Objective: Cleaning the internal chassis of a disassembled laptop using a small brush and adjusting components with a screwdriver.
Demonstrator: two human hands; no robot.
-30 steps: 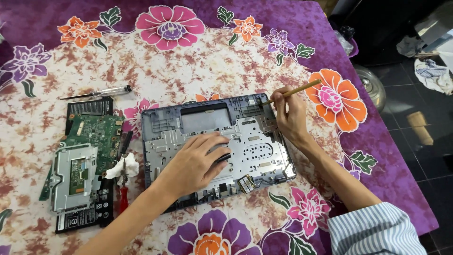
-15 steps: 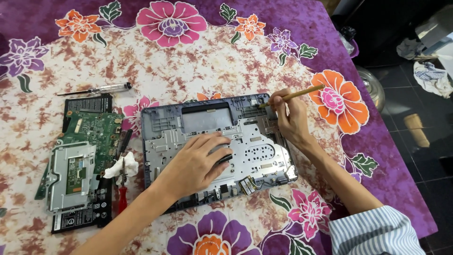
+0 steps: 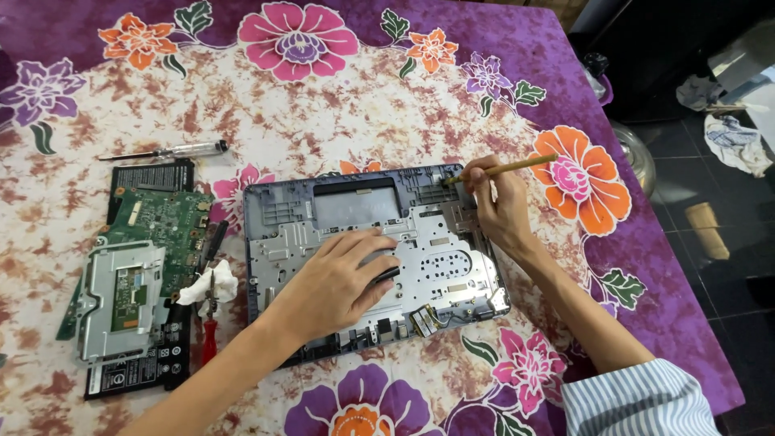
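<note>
Flowered cloth (image 3: 339, 113) underlies the laptop shell (image 3: 371, 258); left hand (image 3: 339, 278) lies open, flat on its middle, right hand (image 3: 496, 206) pinches a brush (image 3: 504, 168) at its far corner.

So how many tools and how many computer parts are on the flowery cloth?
Tools: 3 (brush, clear-handled screwdriver, red-handled screwdriver)
Computer parts: 4 (laptop shell, green circuit board, metal plate, black battery)
Total: 7
</note>
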